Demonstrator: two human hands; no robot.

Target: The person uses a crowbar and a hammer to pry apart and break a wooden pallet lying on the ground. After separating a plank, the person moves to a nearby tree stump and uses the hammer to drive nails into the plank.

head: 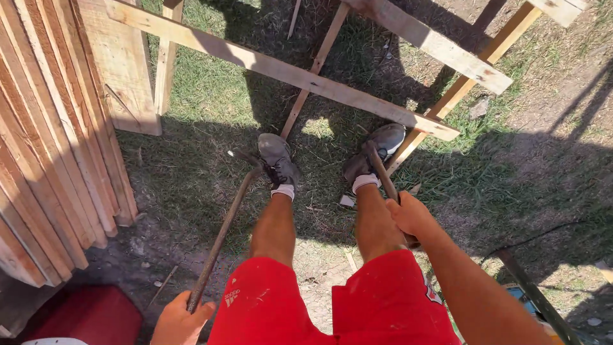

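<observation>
I look straight down past my red shorts and bare legs to my grey shoes on the grass. My left hand [180,319] at the bottom left grips the end of a long rusty metal bar [220,236], whose hooked tip lies beside my left shoe [277,160]. My right hand [412,216] is closed around the wooden handle of a hammer-like tool [381,171] that points down toward my right shoe [377,150]; its head is hard to make out in the shade.
Pale wooden planks [281,67] cross in a rough frame over the grass ahead of my feet. A stack of upright boards [51,140] fills the left side. A red object [83,316] sits bottom left. A dark bar [533,294] lies at bottom right.
</observation>
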